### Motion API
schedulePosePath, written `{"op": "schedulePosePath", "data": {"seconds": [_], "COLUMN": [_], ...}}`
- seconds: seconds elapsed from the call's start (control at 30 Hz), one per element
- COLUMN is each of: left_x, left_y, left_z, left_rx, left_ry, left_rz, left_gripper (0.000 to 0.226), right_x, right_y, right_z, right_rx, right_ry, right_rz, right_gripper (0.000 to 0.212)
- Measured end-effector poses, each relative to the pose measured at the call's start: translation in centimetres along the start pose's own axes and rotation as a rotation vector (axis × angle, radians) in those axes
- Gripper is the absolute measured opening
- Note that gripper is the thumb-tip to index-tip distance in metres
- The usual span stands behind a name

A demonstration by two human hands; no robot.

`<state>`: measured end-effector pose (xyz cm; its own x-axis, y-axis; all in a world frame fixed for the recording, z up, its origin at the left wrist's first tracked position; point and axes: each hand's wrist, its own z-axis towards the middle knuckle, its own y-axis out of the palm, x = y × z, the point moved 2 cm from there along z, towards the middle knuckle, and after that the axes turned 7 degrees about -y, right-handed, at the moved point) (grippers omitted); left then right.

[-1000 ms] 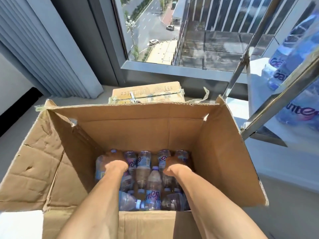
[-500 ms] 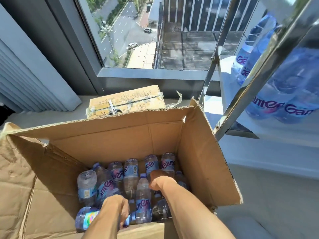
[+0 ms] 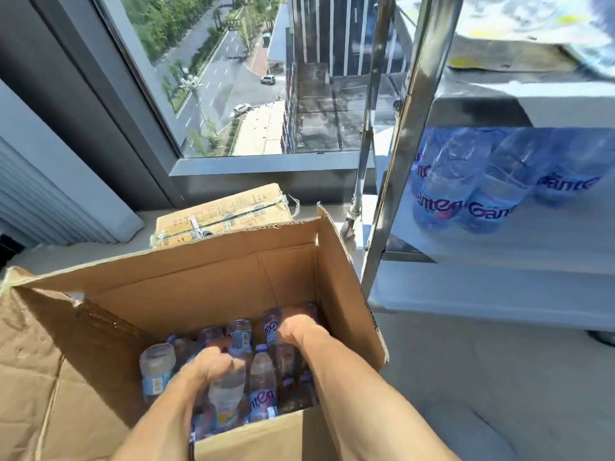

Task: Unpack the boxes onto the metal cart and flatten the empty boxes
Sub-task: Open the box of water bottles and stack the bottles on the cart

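An open cardboard box stands on the floor in front of me, holding several small water bottles with blue labels. Both my hands reach down into it. My left hand curls round the top of a bottle near the box's front. My right hand is deeper, at the far right corner, its fingers hidden among the bottles. The metal cart stands to the right, with large water bottles lying on its middle shelf.
A flattened, taped cardboard box lies on the floor behind the open box, below the window. The open box's left flap spreads out flat. A cart wheel sits close to the box's far right corner.
My view has swung right and up, bringing the cart's shelves closer. My left hand has moved from the box's near edge up onto a bottle. My right hand stays deep at the far right.
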<state>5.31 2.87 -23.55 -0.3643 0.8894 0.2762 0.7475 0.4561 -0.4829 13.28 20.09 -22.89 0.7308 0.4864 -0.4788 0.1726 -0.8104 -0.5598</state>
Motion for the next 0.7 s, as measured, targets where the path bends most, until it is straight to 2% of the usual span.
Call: {"op": "schedulePosePath", "data": {"seconds": [0.03, 0.1, 0.17, 0.23, 0.3, 0.4, 0.53, 0.63, 0.7], "left_x": [0.8, 2.0, 3.9, 6.1, 8.4, 9.9, 9.7, 9.1, 8.4], "left_y": [-0.1, -0.5, -0.5, -0.4, -0.8, -1.2, -1.5, -1.4, -0.7], "left_z": [-1.2, -2.2, -4.5, -7.3, -10.2, -14.7, -19.2, -21.8, -23.4], "left_rx": [-0.034, 0.024, 0.011, 0.031, 0.083, 0.138, 0.180, 0.104, 0.068], "left_ry": [0.065, 0.140, 0.185, 0.258, 0.316, 0.382, 0.413, 0.444, 0.464], "left_rz": [-0.112, -0.410, -0.668, -0.795, -0.841, -0.915, -0.981, -0.979, -0.898], "left_gripper": [0.025, 0.025, 0.022, 0.030, 0.045, 0.049, 0.051, 0.061, 0.057], "right_x": [-0.3, -1.2, -2.1, -2.2, -2.7, -3.7, -4.5, -4.1, -3.3], "right_y": [-0.8, -2.2, -3.9, -6.0, -7.6, -8.3, -7.7, -7.7, -8.0], "right_z": [-0.9, -2.9, -4.9, -7.1, -9.5, -13.1, -16.6, -19.2, -20.7], "right_rx": [-0.008, 0.001, 0.057, 0.193, 0.183, 0.080, 0.123, 0.121, 0.066], "right_ry": [-0.032, -0.069, -0.075, -0.147, -0.229, -0.367, -0.477, -0.512, -0.517], "right_rz": [0.040, 0.134, 0.299, 0.403, 0.456, 0.615, 0.707, 1.036, 1.278], "right_gripper": [0.041, 0.041, 0.045, 0.057, 0.069, 0.061, 0.059, 0.057, 0.059]}}
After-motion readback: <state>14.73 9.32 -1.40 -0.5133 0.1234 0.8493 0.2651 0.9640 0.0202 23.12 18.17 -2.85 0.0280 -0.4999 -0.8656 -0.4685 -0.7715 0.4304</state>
